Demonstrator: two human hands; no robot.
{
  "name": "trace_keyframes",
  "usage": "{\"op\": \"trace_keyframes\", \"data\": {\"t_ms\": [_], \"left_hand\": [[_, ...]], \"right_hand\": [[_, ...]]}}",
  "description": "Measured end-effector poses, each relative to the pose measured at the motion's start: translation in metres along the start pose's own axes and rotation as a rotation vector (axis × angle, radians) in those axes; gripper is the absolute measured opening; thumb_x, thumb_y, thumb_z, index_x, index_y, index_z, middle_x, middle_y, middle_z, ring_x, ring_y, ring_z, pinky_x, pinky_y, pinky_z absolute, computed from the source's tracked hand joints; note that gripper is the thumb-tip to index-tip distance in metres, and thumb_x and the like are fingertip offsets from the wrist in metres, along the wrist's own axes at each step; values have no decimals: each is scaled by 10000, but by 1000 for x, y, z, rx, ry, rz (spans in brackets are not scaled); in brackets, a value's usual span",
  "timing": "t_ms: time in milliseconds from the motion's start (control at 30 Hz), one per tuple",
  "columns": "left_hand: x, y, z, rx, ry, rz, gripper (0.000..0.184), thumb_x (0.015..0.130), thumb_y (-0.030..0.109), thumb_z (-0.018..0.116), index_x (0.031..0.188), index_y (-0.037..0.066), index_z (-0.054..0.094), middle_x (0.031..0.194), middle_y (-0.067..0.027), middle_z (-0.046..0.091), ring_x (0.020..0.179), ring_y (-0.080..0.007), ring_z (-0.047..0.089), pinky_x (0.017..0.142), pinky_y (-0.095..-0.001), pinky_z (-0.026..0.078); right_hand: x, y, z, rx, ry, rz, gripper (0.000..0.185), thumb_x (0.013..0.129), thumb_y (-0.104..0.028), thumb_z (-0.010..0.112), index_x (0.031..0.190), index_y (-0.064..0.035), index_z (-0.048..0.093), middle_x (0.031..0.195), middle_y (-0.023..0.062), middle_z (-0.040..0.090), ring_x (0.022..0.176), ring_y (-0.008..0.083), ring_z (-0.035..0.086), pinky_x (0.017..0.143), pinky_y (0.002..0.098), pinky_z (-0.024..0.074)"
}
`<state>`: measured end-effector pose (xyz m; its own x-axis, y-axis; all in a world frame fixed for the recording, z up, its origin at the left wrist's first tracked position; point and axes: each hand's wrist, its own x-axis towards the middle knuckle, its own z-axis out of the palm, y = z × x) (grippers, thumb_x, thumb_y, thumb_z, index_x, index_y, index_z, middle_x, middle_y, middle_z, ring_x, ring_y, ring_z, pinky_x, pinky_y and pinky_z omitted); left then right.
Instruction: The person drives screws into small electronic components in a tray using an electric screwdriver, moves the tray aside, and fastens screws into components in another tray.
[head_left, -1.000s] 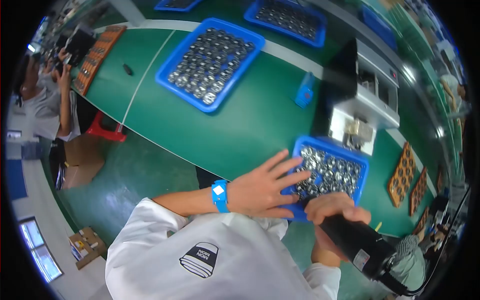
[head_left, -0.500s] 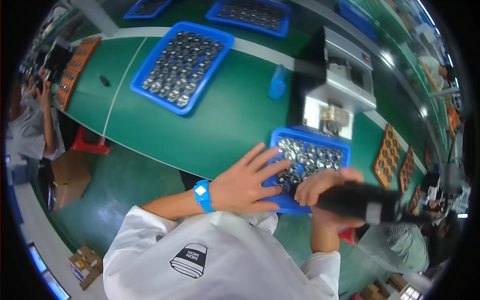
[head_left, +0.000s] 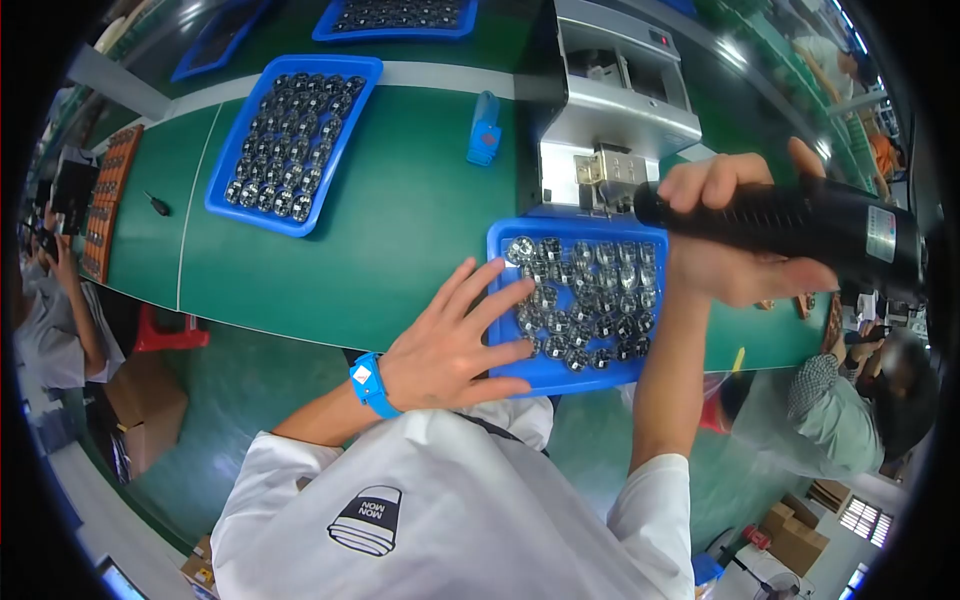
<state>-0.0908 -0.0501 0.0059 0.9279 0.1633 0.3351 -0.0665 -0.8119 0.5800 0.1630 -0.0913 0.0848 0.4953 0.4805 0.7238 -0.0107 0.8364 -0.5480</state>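
Note:
My right hand (head_left: pixel 725 255) is wrapped around a black electric screwdriver (head_left: pixel 780 220), held above the right side of a blue tray (head_left: pixel 497 300). Its narrow end points left, towards the silver machine. Inside the tray lie several round, clear-and-metal parts (head_left: pixel 605 290) in rough rows. My left hand (head_left: pixel 450 340), with a blue wrist strap (head_left: pixel 372 385), rests at the tray's left edge. Its fingers are spread, the tips reaching over the rim beside the nearest parts, and I see nothing gripped in it.
Behind the tray stands a silver and black machine (head_left: pixel 630 110). On the green table (head_left: pixel 380 220) are another filled blue tray (head_left: pixel 212 195), a blue object (head_left: pixel 484 130), a small screwdriver (head_left: pixel 157 204) and an orange board (head_left: pixel 110 205). Other people sit to either side.
My right hand has raised the electric screwdriver up and away from the tray's front right corner. My left hand stays at the tray's left edge. The view has shifted right.

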Motion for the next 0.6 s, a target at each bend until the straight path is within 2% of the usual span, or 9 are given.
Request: {"op": "trace_keyframes", "data": {"t_ms": [167, 233, 433, 467, 533, 600], "left_hand": [[0, -1, 0, -6, 7, -1, 409, 758, 476, 782, 1023, 165, 746, 1472, -195, 439, 1389, -501, 324, 1123, -669, 278], [0, 0, 0, -7, 2, -5, 406, 760, 474, 781, 1018, 163, 748, 1473, -196, 438, 1389, -502, 323, 1123, -669, 277], [1, 0, 1, -4, 6, -6, 398, 762, 470, 780, 1005, 156, 755, 1474, -200, 435, 1389, -504, 320, 1122, -673, 276], [0, 0, 0, 2, 5, -6, 398, 761, 470, 780, 1004, 155, 756, 1474, -201, 435, 1387, -505, 321, 1121, -674, 276], [0, 0, 0, 1, 5, -6, 399, 762, 470, 780, 1005, 155, 756, 1474, -202, 434, 1387, -505, 322, 1120, -675, 278], [0, 0, 0, -3, 2, -8, 400, 763, 470, 779, 1006, 154, 756, 1475, -202, 433, 1387, -504, 322, 1119, -675, 279]], "right_hand": [[-2, -3, 0, 3, -17, 1, 1155, 727, -948, 341, 1429, -33, 275, 740, 142, 571, 559, 240, 558, 545, 389, 512], [-5, -3, -6, -26, -75, 33, 1033, 801, -901, 372, 1432, -85, 316, 793, 141, 563, 592, 242, 544, 567, 409, 473], [-7, -3, -3, 18, -48, -26, 1018, 802, -897, 382, 1421, -90, 323, 795, 143, 565, 578, 247, 543, 550, 403, 466], [-7, -4, -2, 18, -48, -27, 1018, 802, -897, 382, 1421, -90, 323, 795, 143, 565, 578, 247, 543, 550, 403, 466], [-6, -7, 1, 54, -31, -60, 1139, 740, -942, 341, 1431, -39, 270, 770, 166, 579, 569, 263, 574, 554, 418, 524], [-8, -12, 1, 47, -39, -56, 1139, 739, -942, 345, 1432, -41, 269, 771, 166, 579, 574, 264, 576, 557, 421, 525]]}}
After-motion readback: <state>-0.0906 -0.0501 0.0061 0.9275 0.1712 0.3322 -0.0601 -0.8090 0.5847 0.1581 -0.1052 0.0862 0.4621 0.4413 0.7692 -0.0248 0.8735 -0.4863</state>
